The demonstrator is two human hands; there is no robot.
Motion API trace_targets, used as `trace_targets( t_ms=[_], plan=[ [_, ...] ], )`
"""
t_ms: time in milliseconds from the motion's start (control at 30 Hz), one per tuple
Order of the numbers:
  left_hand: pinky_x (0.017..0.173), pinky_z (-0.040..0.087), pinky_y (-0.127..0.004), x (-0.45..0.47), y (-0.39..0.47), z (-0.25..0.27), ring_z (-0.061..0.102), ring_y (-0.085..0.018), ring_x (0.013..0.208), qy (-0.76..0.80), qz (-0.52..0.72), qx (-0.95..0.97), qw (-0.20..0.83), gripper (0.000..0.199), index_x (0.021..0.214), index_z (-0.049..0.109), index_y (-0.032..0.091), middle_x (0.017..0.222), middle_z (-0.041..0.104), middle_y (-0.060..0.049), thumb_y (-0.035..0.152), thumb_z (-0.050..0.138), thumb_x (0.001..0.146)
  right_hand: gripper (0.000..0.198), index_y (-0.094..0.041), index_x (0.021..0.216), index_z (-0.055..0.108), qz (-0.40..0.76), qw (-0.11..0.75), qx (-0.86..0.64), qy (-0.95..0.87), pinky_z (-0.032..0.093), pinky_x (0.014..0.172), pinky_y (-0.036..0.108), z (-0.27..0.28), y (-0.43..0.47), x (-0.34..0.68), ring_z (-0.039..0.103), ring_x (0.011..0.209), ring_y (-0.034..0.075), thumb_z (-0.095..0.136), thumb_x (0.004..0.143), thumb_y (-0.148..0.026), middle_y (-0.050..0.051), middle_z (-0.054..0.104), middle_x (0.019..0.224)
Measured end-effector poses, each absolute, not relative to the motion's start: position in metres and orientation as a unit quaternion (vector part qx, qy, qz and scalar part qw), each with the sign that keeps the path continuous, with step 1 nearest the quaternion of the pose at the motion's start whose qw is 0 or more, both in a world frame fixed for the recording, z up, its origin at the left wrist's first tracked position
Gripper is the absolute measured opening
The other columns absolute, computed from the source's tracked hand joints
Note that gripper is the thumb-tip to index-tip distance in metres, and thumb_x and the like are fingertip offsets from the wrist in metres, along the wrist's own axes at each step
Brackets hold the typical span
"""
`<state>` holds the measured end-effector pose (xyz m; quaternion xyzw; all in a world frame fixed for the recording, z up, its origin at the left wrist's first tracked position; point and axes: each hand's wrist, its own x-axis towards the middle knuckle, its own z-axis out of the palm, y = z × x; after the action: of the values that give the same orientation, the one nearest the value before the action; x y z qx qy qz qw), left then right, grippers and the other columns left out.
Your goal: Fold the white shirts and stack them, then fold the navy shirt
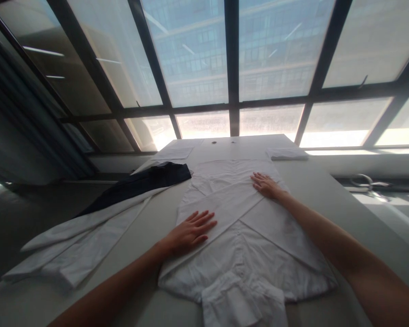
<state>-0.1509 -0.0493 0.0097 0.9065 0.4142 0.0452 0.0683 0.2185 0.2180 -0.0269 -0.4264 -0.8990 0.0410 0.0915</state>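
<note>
A white shirt (238,245) lies on the white table (303,181) in front of me, collar end nearest me. Its sleeves are folded across the body and overlap in the middle. My left hand (192,230) rests flat on the folded sleeve at the left, fingers spread. Farther up on the right, my right hand (266,185) lies palm down on the cloth near the shirt's right edge, fingers stretched out. Neither hand grips any fabric.
White garments (85,240) and a dark navy garment (139,184) lie along the table's left edge, partly hanging over. Folded white cloths (173,153) (288,154) sit at the far corners. Large windows (197,54) rise behind, with a curtain (23,104) at left.
</note>
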Motion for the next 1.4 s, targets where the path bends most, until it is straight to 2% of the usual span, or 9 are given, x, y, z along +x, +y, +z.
trace_targets(
  t_ms=[400, 500, 667, 867, 1000, 1100, 1167, 1300, 1400],
  plan=[
    [0.125, 0.006, -0.048, -0.17, -0.111, 0.014, 0.016, -0.026, 0.153, 0.389, 0.027, 0.918, 0.073, 0.06, 0.16, 0.021, 0.038, 0.165, 0.022, 0.001, 0.054, 0.039, 0.104, 0.062, -0.017, 0.158, 0.033, 0.038, 0.086, -0.429, -0.898, 0.018, 0.121, 0.051, -0.026, 0.218, 0.219, 0.02, 0.152, 0.027, 0.028, 0.102, -0.044, 0.01, 0.023, 0.165],
    [0.125, 0.01, -0.049, -0.173, -0.112, 0.016, 0.017, -0.026, 0.153, 0.377, 0.024, 0.921, 0.096, 0.06, 0.16, 0.023, 0.037, 0.164, 0.026, 0.0, 0.053, 0.04, 0.104, 0.062, -0.017, 0.158, 0.032, 0.034, 0.084, -0.43, -0.898, 0.019, 0.121, 0.052, -0.028, 0.219, 0.219, 0.02, 0.152, 0.027, 0.028, 0.102, -0.043, 0.01, 0.023, 0.165],
    [0.124, 0.021, -0.045, -0.178, -0.074, 0.011, 0.022, -0.024, 0.152, 0.455, 0.074, 0.884, 0.077, 0.059, 0.161, 0.021, 0.026, 0.163, 0.029, -0.006, 0.05, 0.027, 0.107, 0.062, -0.016, 0.158, 0.033, 0.029, 0.083, -0.432, -0.897, 0.019, 0.121, 0.051, -0.029, 0.22, 0.219, 0.02, 0.152, 0.027, 0.028, 0.102, -0.043, 0.01, 0.023, 0.165],
    [0.122, 0.018, -0.053, -0.196, -0.03, -0.01, 0.02, -0.029, 0.152, 0.59, 0.035, 0.806, 0.026, 0.07, 0.16, 0.023, 0.014, 0.164, 0.024, -0.014, 0.057, 0.019, 0.106, 0.063, -0.016, 0.158, 0.031, 0.026, 0.079, -0.435, -0.896, 0.02, 0.121, 0.052, -0.029, 0.219, 0.219, 0.019, 0.152, 0.026, 0.027, 0.101, -0.044, 0.01, 0.022, 0.165],
    [0.122, 0.018, -0.054, -0.212, -0.033, -0.016, 0.016, -0.027, 0.153, 0.614, 0.016, 0.789, 0.019, 0.067, 0.161, 0.021, 0.017, 0.165, 0.019, -0.011, 0.055, 0.017, 0.106, 0.063, -0.018, 0.158, 0.033, 0.026, 0.081, -0.437, -0.895, 0.02, 0.121, 0.051, -0.029, 0.218, 0.219, 0.02, 0.152, 0.026, 0.027, 0.101, -0.044, 0.009, 0.023, 0.165],
    [0.121, 0.019, -0.054, -0.218, -0.039, -0.014, 0.017, -0.027, 0.153, 0.62, 0.017, 0.785, 0.0, 0.063, 0.16, 0.023, 0.02, 0.165, 0.022, -0.01, 0.052, 0.017, 0.107, 0.063, -0.018, 0.158, 0.033, 0.027, 0.081, -0.439, -0.894, 0.02, 0.121, 0.05, -0.027, 0.217, 0.219, 0.02, 0.152, 0.026, 0.028, 0.101, -0.044, 0.009, 0.023, 0.165],
    [0.121, 0.015, -0.056, -0.215, -0.044, -0.009, 0.017, -0.028, 0.153, 0.611, 0.017, 0.791, -0.016, 0.06, 0.159, 0.027, 0.02, 0.164, 0.025, -0.011, 0.049, 0.02, 0.107, 0.063, -0.018, 0.158, 0.033, 0.028, 0.081, -0.44, -0.894, 0.02, 0.121, 0.05, -0.027, 0.216, 0.218, 0.02, 0.152, 0.026, 0.028, 0.1, -0.044, 0.009, 0.024, 0.165],
    [0.124, 0.002, -0.055, -0.197, -0.066, 0.006, 0.015, -0.025, 0.153, 0.492, 0.021, 0.87, -0.006, 0.052, 0.158, 0.032, 0.025, 0.163, 0.028, -0.007, 0.04, 0.029, 0.108, 0.062, -0.019, 0.157, 0.033, 0.031, 0.085, -0.439, -0.894, 0.02, 0.121, 0.051, -0.027, 0.217, 0.218, 0.021, 0.152, 0.026, 0.028, 0.101, -0.044, 0.009, 0.024, 0.165],
    [0.125, 0.006, -0.049, -0.185, -0.091, 0.013, 0.017, -0.023, 0.153, 0.403, 0.021, 0.914, 0.046, 0.054, 0.16, 0.024, 0.03, 0.163, 0.03, -0.003, 0.035, 0.035, 0.108, 0.062, -0.019, 0.158, 0.033, 0.034, 0.084, -0.435, -0.896, 0.019, 0.121, 0.051, -0.029, 0.219, 0.218, 0.02, 0.152, 0.026, 0.027, 0.101, -0.045, 0.009, 0.023, 0.165]
  ],
)
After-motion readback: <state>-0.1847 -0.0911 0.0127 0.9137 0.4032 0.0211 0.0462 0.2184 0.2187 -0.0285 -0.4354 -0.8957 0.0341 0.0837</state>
